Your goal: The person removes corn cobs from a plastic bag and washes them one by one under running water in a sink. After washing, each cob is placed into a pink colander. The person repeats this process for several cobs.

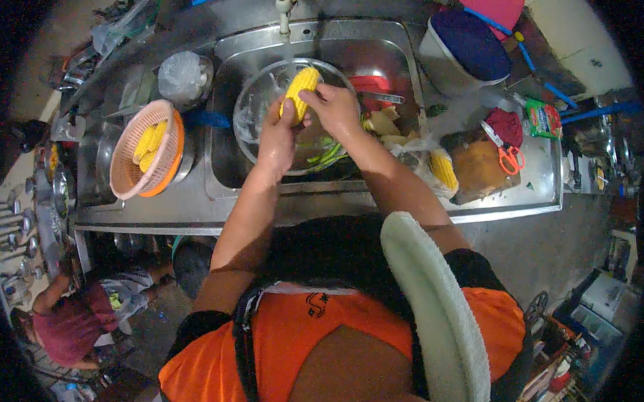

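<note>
Water runs from the faucet (pixel 284 13) beside a yellow ear of corn (pixel 303 88) held above a large round bowl (pixel 244 132) in the steel sink. My left hand (pixel 279 133) is wrapped around the lower part of this ear. The fingers and thumb of my right hand (pixel 333 108) press on its upper right side. Several husked ears (pixel 149 142) lie in a pink plastic basket (pixel 122 165) left of the sink. Another ear (pixel 444 170) is in a clear plastic bag (pixel 409 151) to the right. Green stalks (pixel 326 156) are near the bowl's lower right.
Right of the sink are a wooden cutting board (pixel 477 166), orange-handled scissors (pixel 510 160) and a lidded container (pixel 465 49). A red item (pixel 371 86) and vegetable scraps (pixel 383 123) are in the sink. Another person (pixel 73 320) is low at the left.
</note>
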A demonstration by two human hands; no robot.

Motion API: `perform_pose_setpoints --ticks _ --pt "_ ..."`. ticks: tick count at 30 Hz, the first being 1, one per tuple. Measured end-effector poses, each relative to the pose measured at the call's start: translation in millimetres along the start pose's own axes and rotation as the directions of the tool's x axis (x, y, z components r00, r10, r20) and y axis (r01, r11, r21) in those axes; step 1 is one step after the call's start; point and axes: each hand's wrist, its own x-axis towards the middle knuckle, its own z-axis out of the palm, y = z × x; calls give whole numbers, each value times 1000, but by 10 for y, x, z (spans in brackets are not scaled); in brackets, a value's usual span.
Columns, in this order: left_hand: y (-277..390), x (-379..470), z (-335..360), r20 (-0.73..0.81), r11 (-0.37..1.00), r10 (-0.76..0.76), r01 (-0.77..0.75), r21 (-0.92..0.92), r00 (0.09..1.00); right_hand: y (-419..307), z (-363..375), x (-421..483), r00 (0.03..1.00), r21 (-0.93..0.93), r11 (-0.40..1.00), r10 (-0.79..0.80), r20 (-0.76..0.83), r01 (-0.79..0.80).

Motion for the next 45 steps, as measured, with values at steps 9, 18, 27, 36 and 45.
perform_pose_setpoints --ticks 9,18,27,36,45 --pt "90 -135 71 -60 971 116 -101 217 991 87 -353 54 900 -14 929 -362 -242 370" --pt "67 8 96 -34 998 18 -17 54 999 179 -86 267 864 -57 910 -409 -295 411" --pt "-185 727 -236 -23 958 -135 124 -260 991 732 205 627 960 368 908 256 -110 -200" --pt "-61 1083 -12 -62 894 -174 131 -429 983 264 795 981 993 149 988 -10 -118 27" --pt "-433 1964 -604 -3 938 -197 188 -290 980 674 580 851 952 -264 964 -75 -298 -6"
